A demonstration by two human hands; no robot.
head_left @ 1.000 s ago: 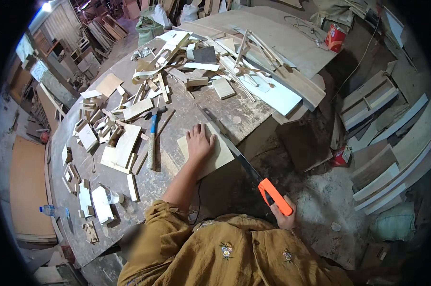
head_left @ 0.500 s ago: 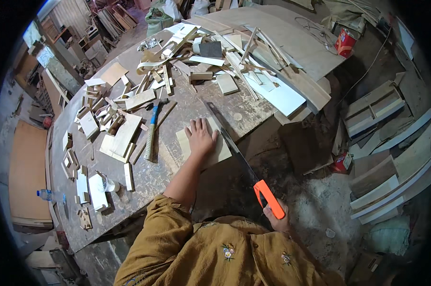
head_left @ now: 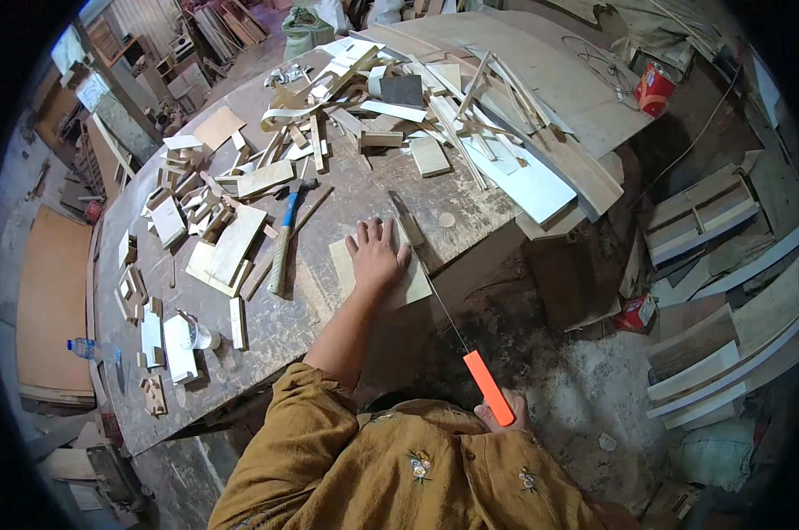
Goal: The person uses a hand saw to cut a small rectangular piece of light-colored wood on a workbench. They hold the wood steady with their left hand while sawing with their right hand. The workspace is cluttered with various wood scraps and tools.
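Observation:
My left hand [head_left: 378,261] lies palm down, fingers spread, on a pale rectangular board [head_left: 410,289] at the front edge of the worn workbench [head_left: 271,344]. My right hand [head_left: 518,412] grips the orange handle [head_left: 488,386] of a long handsaw, low and partly hidden behind it. The thin blade [head_left: 448,314] is seen nearly edge-on, running up along the board’s right side, its tip over the bench. A blue-and-pale hammer [head_left: 284,237] rests left of the board, beside a narrow wooden strip [head_left: 315,203].
Scrap wood [head_left: 240,247] covers much of the bench’s left and back, with long boards [head_left: 585,181] at right. A plastic bottle [head_left: 81,347] and cup [head_left: 203,336] sit at left. A red can [head_left: 654,88] is at back right. Framed panels and offcuts [head_left: 700,212] lie on the right.
My right hand and the saw handle have moved down toward my body and slightly left. The blade now shows as a thin line. My left hand stays spread on the board.

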